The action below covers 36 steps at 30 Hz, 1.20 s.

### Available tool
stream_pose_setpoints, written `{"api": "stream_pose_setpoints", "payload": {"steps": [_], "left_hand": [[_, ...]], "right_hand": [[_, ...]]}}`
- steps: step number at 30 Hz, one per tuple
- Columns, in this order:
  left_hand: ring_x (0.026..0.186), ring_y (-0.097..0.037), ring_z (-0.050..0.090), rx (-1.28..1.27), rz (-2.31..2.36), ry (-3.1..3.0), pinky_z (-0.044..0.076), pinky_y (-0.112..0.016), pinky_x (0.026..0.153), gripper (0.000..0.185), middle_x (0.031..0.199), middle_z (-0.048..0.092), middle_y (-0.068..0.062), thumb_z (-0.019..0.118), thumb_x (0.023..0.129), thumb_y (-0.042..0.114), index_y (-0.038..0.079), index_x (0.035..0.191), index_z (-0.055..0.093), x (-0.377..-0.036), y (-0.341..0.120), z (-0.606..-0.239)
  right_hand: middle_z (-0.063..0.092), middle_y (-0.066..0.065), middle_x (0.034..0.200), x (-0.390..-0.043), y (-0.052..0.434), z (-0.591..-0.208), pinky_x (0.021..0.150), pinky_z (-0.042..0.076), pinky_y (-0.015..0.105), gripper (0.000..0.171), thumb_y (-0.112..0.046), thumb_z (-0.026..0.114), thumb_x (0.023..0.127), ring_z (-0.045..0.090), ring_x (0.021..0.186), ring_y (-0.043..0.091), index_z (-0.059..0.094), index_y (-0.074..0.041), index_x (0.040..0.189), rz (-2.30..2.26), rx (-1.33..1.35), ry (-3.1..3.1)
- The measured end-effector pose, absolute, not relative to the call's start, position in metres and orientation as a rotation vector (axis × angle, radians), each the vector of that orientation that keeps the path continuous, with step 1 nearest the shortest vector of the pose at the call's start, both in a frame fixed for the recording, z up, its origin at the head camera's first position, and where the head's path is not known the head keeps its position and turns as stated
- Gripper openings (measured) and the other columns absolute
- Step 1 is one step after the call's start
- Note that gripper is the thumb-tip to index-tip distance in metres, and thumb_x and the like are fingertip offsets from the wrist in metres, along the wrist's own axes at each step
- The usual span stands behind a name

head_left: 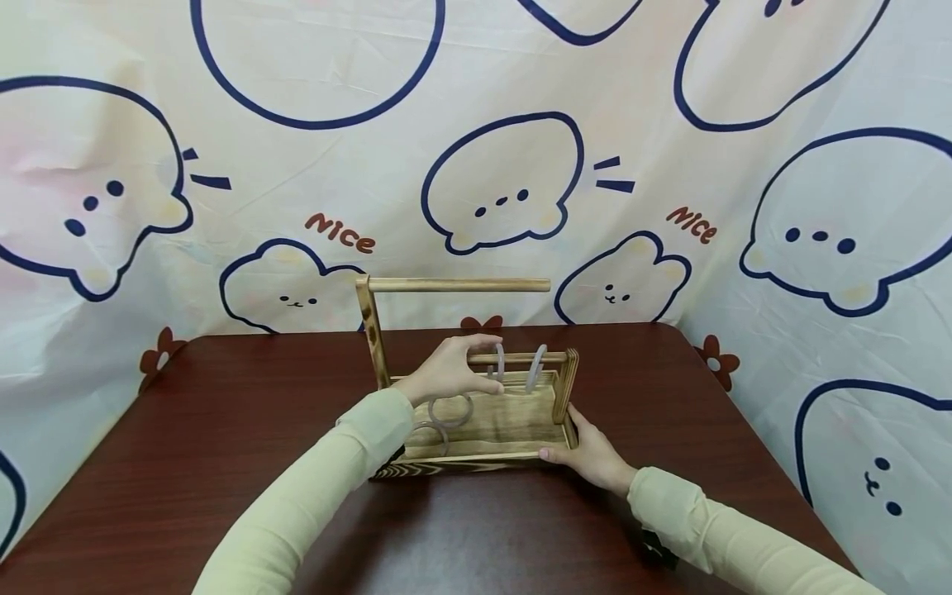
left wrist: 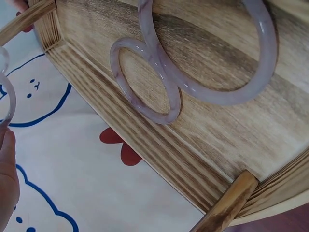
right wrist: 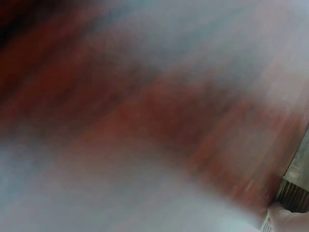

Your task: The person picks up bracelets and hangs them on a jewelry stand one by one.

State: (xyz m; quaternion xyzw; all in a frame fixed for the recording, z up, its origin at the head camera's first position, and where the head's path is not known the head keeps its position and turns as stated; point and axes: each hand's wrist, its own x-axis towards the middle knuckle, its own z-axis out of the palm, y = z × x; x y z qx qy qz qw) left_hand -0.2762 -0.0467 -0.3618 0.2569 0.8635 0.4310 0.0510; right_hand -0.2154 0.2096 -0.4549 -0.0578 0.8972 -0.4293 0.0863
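In the head view, my left hand (head_left: 451, 368) holds a pale translucent bangle (head_left: 500, 364) between thumb and fingers, around the lower rod (head_left: 554, 358) of a wooden rack. Farther right along this rod hangs a second bangle (head_left: 535, 368). My right hand (head_left: 595, 454) grips the right end of the rack's tray (head_left: 513, 417), thumb on the front edge. Two more bangles lie in the tray, a smaller one (left wrist: 175, 99) and a larger one (left wrist: 224, 98) overlapping in the left wrist view. The right wrist view is mostly blurred, with part of my hand (right wrist: 289, 220) at the corner.
An upper rod (head_left: 461, 285) runs right from the tall left post (head_left: 373, 335), its right end unsupported. A short post (head_left: 567, 387) carries the lower rod. The rack stands on a dark reddish-brown table (head_left: 245, 430), backed by a cartoon-printed cloth (head_left: 372, 182).
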Motion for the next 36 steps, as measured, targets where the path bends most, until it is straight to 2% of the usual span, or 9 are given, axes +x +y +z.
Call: {"api": "stream_pose_setpoints", "payload": {"steps": [7, 15, 25, 36], "left_hand": [[0.124, -0.016, 0.046, 0.777, 1.298, 2.614, 0.042, -0.041, 0.096, 0.072, 0.134, 0.050, 0.001, 0.081, 0.067, 0.034, 0.028, 0.131, 0.049, -0.2771, -0.0472, -0.3622], [0.121, -0.014, 0.049, 0.777, 1.275, 2.594, 0.045, -0.037, 0.094, 0.070, 0.133, 0.050, 0.006, 0.080, 0.069, 0.030, 0.026, 0.131, 0.050, -0.2774, -0.0472, -0.3622], [0.125, -0.017, 0.045, 0.842, 1.177, 2.636, 0.042, -0.039, 0.098, 0.076, 0.138, 0.046, 0.004, 0.079, 0.069, 0.038, 0.025, 0.136, 0.045, -0.2819, -0.0477, -0.3622], [0.130, -0.017, 0.039, 0.889, 1.140, 2.625, 0.037, -0.039, 0.103, 0.083, 0.143, 0.041, 0.001, 0.079, 0.071, 0.032, 0.022, 0.141, 0.037, -0.2833, -0.0468, -0.3597]], "right_hand": [[0.025, 0.020, 0.148, -0.2148, 0.2091, -0.4543, 0.105, 0.028, 0.053, 0.105, -0.040, 0.075, 0.073, 0.024, 0.135, 0.037, 0.011, -0.004, 0.148, -1.281, -0.169, 2.671], [0.027, 0.021, 0.147, -0.2142, 0.2082, -0.4530, 0.104, 0.028, 0.054, 0.104, -0.039, 0.075, 0.073, 0.026, 0.134, 0.038, 0.012, -0.004, 0.147, -1.274, -0.162, 2.677], [0.026, 0.021, 0.147, -0.2145, 0.2083, -0.4530, 0.104, 0.028, 0.054, 0.105, -0.039, 0.076, 0.072, 0.025, 0.134, 0.038, 0.012, -0.004, 0.147, -1.286, -0.172, 2.677], [0.025, 0.021, 0.148, -0.2144, 0.2094, -0.4541, 0.103, 0.029, 0.054, 0.105, -0.040, 0.075, 0.072, 0.024, 0.134, 0.038, 0.011, -0.003, 0.147, -1.281, -0.156, 2.667]]}}
